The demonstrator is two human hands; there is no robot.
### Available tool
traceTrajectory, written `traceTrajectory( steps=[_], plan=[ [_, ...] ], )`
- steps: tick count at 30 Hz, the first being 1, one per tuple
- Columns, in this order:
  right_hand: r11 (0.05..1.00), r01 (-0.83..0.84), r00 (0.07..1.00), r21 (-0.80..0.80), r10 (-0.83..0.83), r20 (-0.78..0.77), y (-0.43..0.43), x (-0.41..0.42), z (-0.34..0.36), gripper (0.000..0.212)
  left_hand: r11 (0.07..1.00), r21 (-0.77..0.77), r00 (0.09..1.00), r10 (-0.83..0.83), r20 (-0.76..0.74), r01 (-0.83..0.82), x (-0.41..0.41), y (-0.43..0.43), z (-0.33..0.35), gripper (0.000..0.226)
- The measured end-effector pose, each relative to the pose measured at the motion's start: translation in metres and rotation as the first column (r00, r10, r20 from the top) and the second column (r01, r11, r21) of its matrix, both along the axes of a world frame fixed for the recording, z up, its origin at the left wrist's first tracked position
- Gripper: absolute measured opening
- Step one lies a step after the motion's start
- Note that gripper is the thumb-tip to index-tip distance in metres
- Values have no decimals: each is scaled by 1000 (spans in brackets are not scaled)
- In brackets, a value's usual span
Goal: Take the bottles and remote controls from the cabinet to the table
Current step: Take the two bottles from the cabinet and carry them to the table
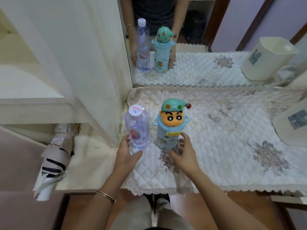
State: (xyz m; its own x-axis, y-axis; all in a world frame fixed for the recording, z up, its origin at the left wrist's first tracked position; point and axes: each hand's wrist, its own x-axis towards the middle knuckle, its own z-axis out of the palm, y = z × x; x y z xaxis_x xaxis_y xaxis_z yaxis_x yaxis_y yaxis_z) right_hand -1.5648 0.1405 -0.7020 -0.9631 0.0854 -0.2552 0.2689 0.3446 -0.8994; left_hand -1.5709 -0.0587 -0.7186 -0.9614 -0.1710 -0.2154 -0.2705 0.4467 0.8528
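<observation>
On table (216, 138), two bottles (137, 130) (169, 130)

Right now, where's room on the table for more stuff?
The quilted tablecloth is bare between the cartoon bottle and the white bin on the right. The left corner is crowded: water bottle, left hand, right hand.
</observation>
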Motion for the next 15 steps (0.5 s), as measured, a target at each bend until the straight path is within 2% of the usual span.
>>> traceTrajectory(
  steps=[3,8,10,12,15],
  plan=[
    [981,139,988,138,-147,48,10,29,-4,43,999,34,997,-8,80,5,16,-3,-1,49],
    [894,410,896,183,-432,102,25,103,-5,31,977,134,982,-177,67,167,31,-12,-2,39],
    [820,538,811,195,-567,145,17,146,-7,29,956,172,965,-253,64,239,34,-17,0,29],
    [735,652,701,184,-678,222,0,195,-19,29,910,170,918,-392,52,379,39,-23,0,17],
    [606,777,496,172,-757,425,-41,274,-43,34,754,179,754,-652,84,632,61,-23,-12,12]
  ],
)
